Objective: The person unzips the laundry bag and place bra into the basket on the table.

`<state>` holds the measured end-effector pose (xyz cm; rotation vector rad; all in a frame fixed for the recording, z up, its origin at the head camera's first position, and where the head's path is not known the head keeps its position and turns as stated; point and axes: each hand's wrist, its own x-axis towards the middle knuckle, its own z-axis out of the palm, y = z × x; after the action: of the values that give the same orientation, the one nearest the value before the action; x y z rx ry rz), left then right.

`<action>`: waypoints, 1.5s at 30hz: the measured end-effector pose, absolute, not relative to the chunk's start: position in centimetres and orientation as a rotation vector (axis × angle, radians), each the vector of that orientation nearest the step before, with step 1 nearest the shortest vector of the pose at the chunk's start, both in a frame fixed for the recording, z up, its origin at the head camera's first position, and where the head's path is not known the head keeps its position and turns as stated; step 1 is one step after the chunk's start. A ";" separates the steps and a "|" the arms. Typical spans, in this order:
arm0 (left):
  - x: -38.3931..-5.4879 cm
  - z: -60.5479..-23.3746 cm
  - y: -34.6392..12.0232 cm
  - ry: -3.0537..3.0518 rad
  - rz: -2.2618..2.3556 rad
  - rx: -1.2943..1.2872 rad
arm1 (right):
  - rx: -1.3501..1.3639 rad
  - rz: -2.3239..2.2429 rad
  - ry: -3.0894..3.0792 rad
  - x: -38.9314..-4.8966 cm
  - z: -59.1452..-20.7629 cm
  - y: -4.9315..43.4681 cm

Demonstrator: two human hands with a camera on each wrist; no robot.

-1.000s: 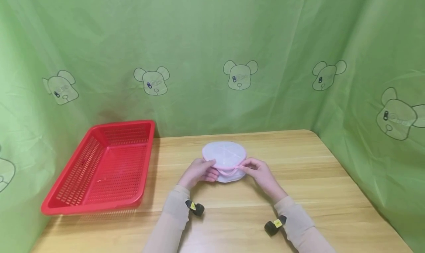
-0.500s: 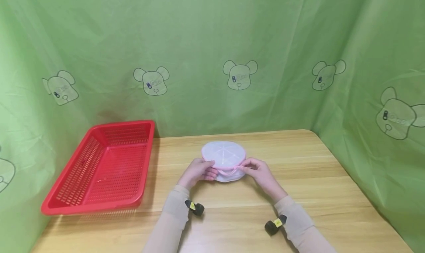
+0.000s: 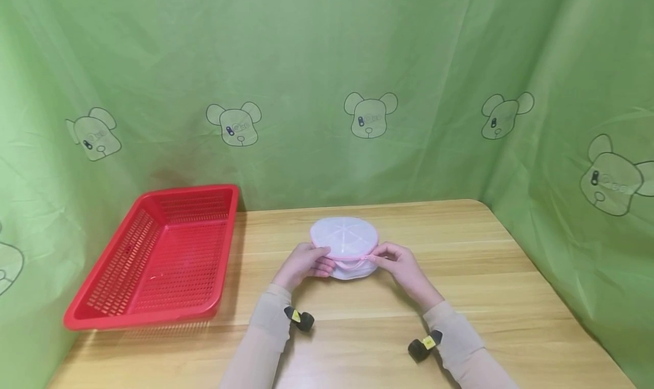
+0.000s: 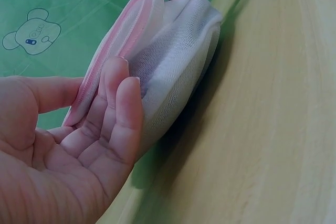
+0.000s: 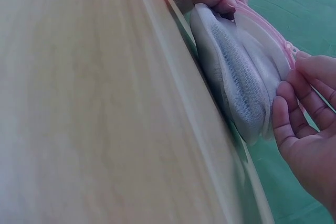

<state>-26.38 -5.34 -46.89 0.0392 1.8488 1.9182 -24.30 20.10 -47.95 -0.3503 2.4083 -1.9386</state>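
Note:
A round white mesh laundry bag point(image 3: 344, 235) with pink trim is between both hands over the wooden table. Its flat top with crossing seams faces up in the head view. My left hand point(image 3: 305, 264) pinches the left front rim, thumb on top and fingers underneath. The right hand point(image 3: 401, 267) pinches the pink edge at the right front, thumb against index finger, right at the zipper slider point(image 5: 290, 49). In the left wrist view, the pink zipper tape point(image 4: 137, 31) stands apart from the other pink edge, leaving a gap. Soft mesh folds hang below the rim.
A red plastic basket point(image 3: 219, 264) with perforated sides sits at the left of the wooden table point(image 3: 490, 298). Green curtain point(image 3: 306, 48) printed with bear heads encloses the back and sides. Each wrist carries a small black camera.
Both hands keep their grip in nearly the same place. The bag's lower mesh and the drooping pink strip have shifted slightly; the basket stays where it was.

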 end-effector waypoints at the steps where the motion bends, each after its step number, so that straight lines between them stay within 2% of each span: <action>1: -26.4 -46.9 -5.3 1.850 1.917 0.041 | -0.344 -1.940 2.406 -24.3 -47.9 20.1; 45: -26.5 -46.9 -5.6 1.816 1.923 0.038 | -0.297 -1.964 2.437 -24.6 -47.7 20.8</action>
<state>-26.45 -5.65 -46.92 0.0376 1.8162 1.9232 -24.58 20.81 -47.65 -0.2966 2.4372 -1.9636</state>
